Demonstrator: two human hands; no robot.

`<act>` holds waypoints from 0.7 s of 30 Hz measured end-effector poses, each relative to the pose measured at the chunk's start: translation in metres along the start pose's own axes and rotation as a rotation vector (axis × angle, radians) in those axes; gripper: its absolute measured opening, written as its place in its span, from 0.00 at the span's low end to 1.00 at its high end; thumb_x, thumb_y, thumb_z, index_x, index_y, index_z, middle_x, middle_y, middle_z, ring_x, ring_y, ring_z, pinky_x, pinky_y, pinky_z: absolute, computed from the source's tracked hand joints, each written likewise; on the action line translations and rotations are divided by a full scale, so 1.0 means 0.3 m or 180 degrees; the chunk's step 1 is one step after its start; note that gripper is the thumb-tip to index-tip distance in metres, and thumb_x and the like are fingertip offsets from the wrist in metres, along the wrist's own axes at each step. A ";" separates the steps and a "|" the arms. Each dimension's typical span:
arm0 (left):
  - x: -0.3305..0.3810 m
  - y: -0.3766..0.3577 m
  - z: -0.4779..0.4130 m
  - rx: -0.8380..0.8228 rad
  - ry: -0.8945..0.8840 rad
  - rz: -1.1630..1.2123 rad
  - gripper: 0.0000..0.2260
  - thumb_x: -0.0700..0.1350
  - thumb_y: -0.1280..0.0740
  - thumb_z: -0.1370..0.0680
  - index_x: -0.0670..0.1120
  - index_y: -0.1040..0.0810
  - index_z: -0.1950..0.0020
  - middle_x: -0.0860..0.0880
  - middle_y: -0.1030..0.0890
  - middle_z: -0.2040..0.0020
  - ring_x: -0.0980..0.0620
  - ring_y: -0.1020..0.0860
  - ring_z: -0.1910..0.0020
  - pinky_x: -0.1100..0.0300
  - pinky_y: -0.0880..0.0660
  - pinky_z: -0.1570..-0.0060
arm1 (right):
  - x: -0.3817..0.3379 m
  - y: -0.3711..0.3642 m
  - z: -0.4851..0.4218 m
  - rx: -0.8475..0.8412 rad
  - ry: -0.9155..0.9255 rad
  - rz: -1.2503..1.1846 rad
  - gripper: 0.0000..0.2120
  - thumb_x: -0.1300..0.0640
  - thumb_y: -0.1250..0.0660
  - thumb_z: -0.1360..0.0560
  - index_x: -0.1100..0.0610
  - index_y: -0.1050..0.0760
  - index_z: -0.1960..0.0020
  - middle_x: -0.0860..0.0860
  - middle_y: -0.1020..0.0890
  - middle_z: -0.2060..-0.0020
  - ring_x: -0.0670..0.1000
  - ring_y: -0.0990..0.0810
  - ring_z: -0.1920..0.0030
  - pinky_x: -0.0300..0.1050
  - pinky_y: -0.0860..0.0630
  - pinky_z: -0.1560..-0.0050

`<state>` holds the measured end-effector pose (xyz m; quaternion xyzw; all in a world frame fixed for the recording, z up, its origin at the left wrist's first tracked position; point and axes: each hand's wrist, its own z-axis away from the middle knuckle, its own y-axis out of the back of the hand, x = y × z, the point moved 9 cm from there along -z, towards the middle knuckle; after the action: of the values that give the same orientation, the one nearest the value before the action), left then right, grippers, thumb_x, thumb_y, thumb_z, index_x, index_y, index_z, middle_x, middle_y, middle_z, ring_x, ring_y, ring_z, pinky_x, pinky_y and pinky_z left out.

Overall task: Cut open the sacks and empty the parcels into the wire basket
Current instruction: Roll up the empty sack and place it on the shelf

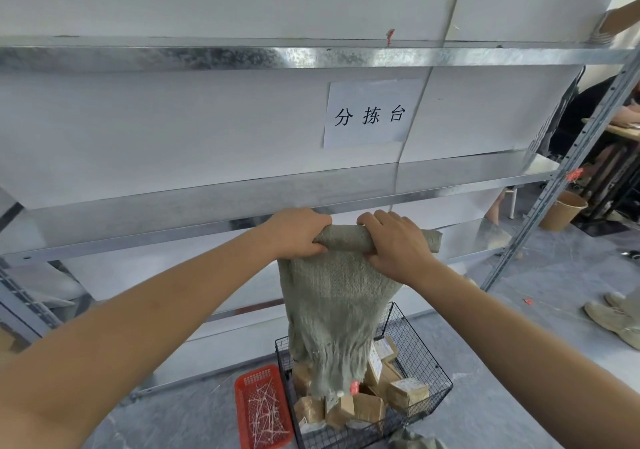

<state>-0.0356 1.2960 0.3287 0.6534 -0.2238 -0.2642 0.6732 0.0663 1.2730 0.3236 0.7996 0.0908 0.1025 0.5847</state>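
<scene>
Head view: sack (332,296) upended over the wire basket (440,376).
My left hand (298,232) and right hand (398,247) each grip its rolled end high above the basket, so the mouth hangs inside among the parcels (407,391), likely to let stragglers drop.

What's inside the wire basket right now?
Brown labelled parcels lie piled in the wire basket. The grey sack, gripped by the left hand and right hand, hangs into it and hides whatever sits beneath its lower end.

Galvanised metal shelving (311,57) against a white wall (173,119), grey floor (519,327).
</scene>
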 end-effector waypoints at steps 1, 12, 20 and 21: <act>-0.001 0.006 -0.002 0.0136 0.0005 -0.0201 0.10 0.50 0.39 0.22 0.45 0.29 0.46 0.46 0.21 0.50 0.48 0.24 0.53 0.55 0.29 0.57 | 0.008 -0.015 0.000 -0.0204 -0.0034 -0.0182 0.25 0.52 0.32 0.30 0.54 0.33 0.35 0.53 0.26 0.43 0.55 0.26 0.43 0.48 0.30 0.45; 0.030 0.023 0.008 0.0604 -0.0022 -0.1004 0.16 0.51 0.38 0.23 0.45 0.32 0.39 0.46 0.24 0.45 0.47 0.25 0.47 0.55 0.31 0.50 | 0.001 0.001 -0.002 -0.0104 0.0137 -0.0137 0.18 0.59 0.33 0.32 0.55 0.26 0.42 0.53 0.20 0.56 0.56 0.22 0.53 0.45 0.30 0.59; 0.098 0.051 -0.032 0.0497 0.0037 -0.0686 0.13 0.48 0.38 0.24 0.45 0.30 0.42 0.47 0.21 0.49 0.47 0.22 0.50 0.56 0.33 0.56 | -0.053 0.076 0.019 0.1091 0.0330 0.0166 0.22 0.60 0.24 0.44 0.57 0.21 0.50 0.50 0.20 0.68 0.54 0.21 0.68 0.43 0.27 0.70; 0.104 0.051 -0.030 0.0535 0.0051 -0.0815 0.11 0.45 0.39 0.23 0.44 0.30 0.41 0.47 0.21 0.49 0.46 0.22 0.51 0.56 0.34 0.56 | -0.045 0.062 0.010 0.0747 0.0193 0.0118 0.27 0.56 0.23 0.40 0.56 0.24 0.43 0.51 0.18 0.60 0.54 0.19 0.60 0.45 0.25 0.63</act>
<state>-0.0049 1.2827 0.3423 0.7327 -0.1546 -0.3230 0.5788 0.0546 1.2611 0.3397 0.8606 0.1051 0.1261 0.4821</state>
